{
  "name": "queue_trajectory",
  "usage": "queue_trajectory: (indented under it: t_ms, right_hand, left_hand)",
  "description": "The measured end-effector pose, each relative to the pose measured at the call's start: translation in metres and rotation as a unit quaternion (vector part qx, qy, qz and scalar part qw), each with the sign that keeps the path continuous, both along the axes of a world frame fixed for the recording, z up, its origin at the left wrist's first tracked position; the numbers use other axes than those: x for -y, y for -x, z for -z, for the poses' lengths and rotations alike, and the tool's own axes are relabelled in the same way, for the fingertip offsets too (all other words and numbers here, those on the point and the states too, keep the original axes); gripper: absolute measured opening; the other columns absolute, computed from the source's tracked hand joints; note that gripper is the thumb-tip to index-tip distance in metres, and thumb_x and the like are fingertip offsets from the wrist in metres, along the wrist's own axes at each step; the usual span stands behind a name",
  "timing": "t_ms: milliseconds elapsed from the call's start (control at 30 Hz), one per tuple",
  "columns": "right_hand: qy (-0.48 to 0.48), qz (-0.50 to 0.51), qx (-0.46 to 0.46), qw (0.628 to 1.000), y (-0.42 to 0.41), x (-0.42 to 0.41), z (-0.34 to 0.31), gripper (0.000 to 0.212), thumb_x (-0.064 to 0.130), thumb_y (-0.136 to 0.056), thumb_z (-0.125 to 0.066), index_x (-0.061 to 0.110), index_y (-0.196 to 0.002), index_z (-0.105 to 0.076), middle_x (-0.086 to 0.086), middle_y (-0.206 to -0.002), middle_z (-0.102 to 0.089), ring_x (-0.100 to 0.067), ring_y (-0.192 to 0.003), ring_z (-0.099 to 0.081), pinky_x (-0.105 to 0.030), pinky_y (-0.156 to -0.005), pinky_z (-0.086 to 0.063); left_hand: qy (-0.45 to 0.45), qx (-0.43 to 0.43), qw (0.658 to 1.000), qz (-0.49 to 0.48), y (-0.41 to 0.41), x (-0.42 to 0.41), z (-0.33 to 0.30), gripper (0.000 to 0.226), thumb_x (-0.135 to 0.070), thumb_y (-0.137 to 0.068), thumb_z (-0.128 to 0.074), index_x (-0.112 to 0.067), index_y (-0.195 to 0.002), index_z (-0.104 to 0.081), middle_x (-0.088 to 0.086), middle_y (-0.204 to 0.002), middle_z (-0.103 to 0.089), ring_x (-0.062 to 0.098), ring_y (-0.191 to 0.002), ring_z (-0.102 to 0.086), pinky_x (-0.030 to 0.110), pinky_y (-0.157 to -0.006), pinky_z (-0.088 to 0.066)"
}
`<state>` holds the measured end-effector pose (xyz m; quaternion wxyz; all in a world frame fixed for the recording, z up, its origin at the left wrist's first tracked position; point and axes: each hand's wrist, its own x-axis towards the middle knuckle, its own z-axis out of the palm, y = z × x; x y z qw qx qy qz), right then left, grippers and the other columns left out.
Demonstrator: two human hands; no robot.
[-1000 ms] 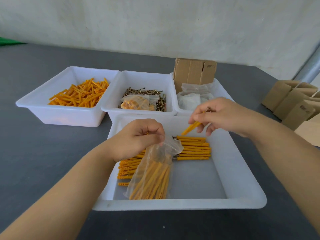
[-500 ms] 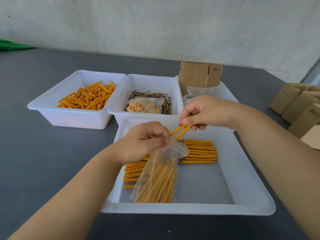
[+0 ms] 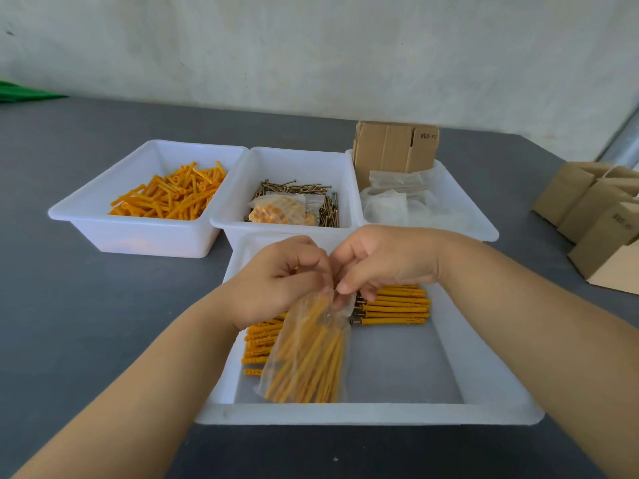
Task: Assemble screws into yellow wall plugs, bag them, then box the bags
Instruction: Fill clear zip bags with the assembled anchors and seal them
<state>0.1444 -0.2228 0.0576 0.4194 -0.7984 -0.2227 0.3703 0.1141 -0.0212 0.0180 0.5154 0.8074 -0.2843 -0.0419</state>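
A: State the layout, largest item first, all positions relative to the front tray.

B: The grey table point(image 3: 86, 305) carries everything. The front tray point(image 3: 484, 392), white and shallow, sits nearest the camera. Directly behind it stand 3 white bins in a row. The left bin point(image 3: 138, 233) holds loose yellow wall plugs point(image 3: 173, 195). The middle bin point(image 3: 287, 160) holds screws point(image 3: 294, 186) with 1 filled bag point(image 3: 280, 210) lying on them. The right bin point(image 3: 477, 223) holds empty clear bags point(image 3: 397, 198) and a flat cardboard box point(image 3: 394, 146) standing at its rear wall. Right of the front tray, well apart from it, several folded cardboard boxes point(image 3: 594, 205) lie on the table.

A: Contents of the front tray?

B: 2 groups of assembled plugs. The left group point(image 3: 257, 340) lies partly under the left forearm and the held bag. The right group point(image 3: 397, 305) lies in a neat row, screw heads pointing left.

A: State of the hands?

B: Both meet above the rear half of the front tray. The left hand point(image 3: 276, 281) pinches the mouth of the clear bag point(image 3: 307, 350), fingers curled. The right hand point(image 3: 383, 261) pinches the same mouth from the opposite side. The bag hangs down to the tray floor and contains a bundle of assembled plugs.
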Motion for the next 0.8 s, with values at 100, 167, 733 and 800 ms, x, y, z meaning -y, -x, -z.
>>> queue_trajectory:
  t_ms: [100,167,733,800]
  right_hand:
    - [0.014,0.021,0.024,0.999,0.001,0.001,-0.001,0.037,-0.016,-0.091,-0.045,0.006,-0.104,-0.072,-0.002,-0.093,-0.077,-0.009,-0.083,-0.072,-0.022,-0.056,-0.042]
    - [0.045,0.032,0.088,0.995,0.005,-0.002,-0.001,0.040,-0.016,-0.089,-0.046,0.011,-0.099,-0.073,0.008,-0.081,-0.077,-0.003,-0.069,-0.070,-0.021,-0.053,-0.043]
    - [0.171,0.125,0.333,0.919,0.001,0.032,0.010,0.013,0.017,-0.080,-0.082,0.026,-0.083,-0.074,0.008,-0.081,-0.072,0.000,-0.067,-0.065,-0.011,-0.059,-0.044]
    - [0.285,0.081,0.356,0.886,0.004,0.042,0.020,0.016,0.022,-0.081,-0.080,0.029,-0.093,-0.073,0.013,-0.089,-0.070,-0.004,-0.082,-0.064,-0.016,-0.067,-0.046]
  left_hand:
    - [-0.005,0.003,1.000,-0.006,0.000,0.000,0.000,0.019,-0.021,-0.081,-0.059,-0.008,-0.079,-0.073,0.015,-0.091,-0.060,0.018,-0.086,-0.058,0.024,-0.080,-0.045]
    - [-0.006,0.004,1.000,-0.008,-0.001,0.000,0.000,0.019,-0.021,-0.082,-0.059,-0.009,-0.080,-0.073,0.014,-0.090,-0.060,0.016,-0.084,-0.058,0.021,-0.079,-0.043]
    - [0.002,0.005,1.000,-0.004,-0.001,0.000,-0.001,0.016,-0.016,-0.086,-0.060,-0.008,-0.075,-0.067,0.002,-0.080,-0.057,0.004,-0.074,-0.052,0.016,-0.073,-0.040]
    - [-0.002,0.009,1.000,0.002,-0.002,-0.001,0.000,0.017,-0.007,-0.091,-0.062,-0.009,-0.075,-0.066,0.000,-0.079,-0.057,0.003,-0.073,-0.052,0.015,-0.073,-0.039]
